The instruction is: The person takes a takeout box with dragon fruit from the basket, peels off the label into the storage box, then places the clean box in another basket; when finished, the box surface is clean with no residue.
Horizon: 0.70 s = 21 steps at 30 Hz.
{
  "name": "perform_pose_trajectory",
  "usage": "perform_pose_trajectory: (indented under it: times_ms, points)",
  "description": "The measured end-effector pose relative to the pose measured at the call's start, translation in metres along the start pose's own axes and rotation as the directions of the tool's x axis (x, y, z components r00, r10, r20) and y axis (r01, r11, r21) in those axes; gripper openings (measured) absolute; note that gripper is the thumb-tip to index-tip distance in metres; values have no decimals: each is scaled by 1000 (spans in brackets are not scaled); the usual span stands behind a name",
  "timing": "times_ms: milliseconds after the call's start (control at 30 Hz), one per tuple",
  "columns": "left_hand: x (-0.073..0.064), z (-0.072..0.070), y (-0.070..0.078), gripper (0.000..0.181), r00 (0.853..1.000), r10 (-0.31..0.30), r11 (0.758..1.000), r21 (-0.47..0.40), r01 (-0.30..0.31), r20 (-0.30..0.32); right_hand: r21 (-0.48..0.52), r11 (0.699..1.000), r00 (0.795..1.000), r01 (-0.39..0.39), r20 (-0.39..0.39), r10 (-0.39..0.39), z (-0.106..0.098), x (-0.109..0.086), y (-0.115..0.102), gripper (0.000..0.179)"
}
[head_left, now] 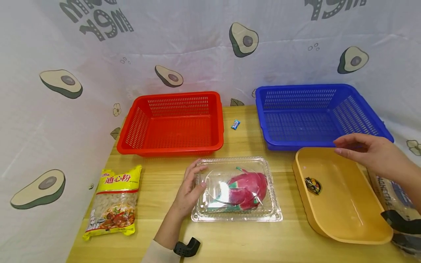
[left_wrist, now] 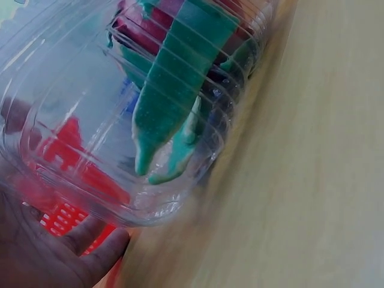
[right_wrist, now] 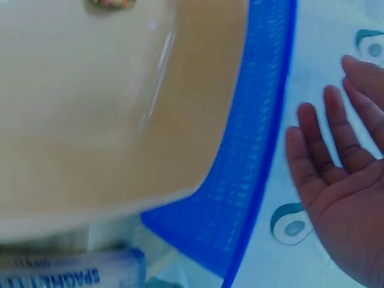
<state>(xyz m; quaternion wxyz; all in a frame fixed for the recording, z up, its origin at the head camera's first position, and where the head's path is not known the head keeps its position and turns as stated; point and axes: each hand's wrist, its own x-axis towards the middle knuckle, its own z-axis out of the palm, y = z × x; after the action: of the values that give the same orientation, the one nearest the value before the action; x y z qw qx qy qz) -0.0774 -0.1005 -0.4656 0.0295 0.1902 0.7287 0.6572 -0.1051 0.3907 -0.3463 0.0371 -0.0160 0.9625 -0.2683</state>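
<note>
A clear plastic clamshell box [head_left: 238, 215] lies on the wooden table. Inside it is a red dragon fruit [head_left: 251, 186] with green tips, its long green scale [left_wrist: 180, 78] pressed near the wall in the left wrist view. My left hand [head_left: 189, 191] rests against the box's left side, fingers loosely spread and thumb over the lid's edge. My right hand [head_left: 371, 149] hovers over the far right end of a yellow plastic tub [head_left: 345, 197], its fingers relaxed and holding nothing. In the tub, at its left wall, lies a small dark round item with a colourful print [head_left: 313, 185].
A red basket [head_left: 177, 135] and a blue basket [head_left: 296, 124] stand at the back, with a small blue wrapped candy [head_left: 235, 124] between them. At left lies a yellow pasta bag [head_left: 115, 201]. A spaghetti pack [head_left: 393, 193] lies right of the tub, partly behind my right arm.
</note>
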Motion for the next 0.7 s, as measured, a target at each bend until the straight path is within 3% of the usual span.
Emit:
perform_pose_trajectory:
  times_ms: [133,300,533,600,700]
  points:
    - [0,1,0,59,1000,-7,1000,-17,7,-16,-52,999,1000,2,-6,-3,-2,10,7,43]
    - [0,3,3,76,995,-86,994,-79,82,-46,-71,997,996,2,93,4,-3,25,18,54]
    - [-2,5,7,85,959,-283,951,-136,279,-12,-121,993,976,-15,214,41,1,38,22,63]
    - [-2,5,8,86,952,-306,943,-146,301,-11,-139,990,973,-18,227,49,3,39,22,61]
    - [-2,7,7,85,954,-300,941,-170,291,-28,-147,989,973,-6,226,39,6,40,22,57]
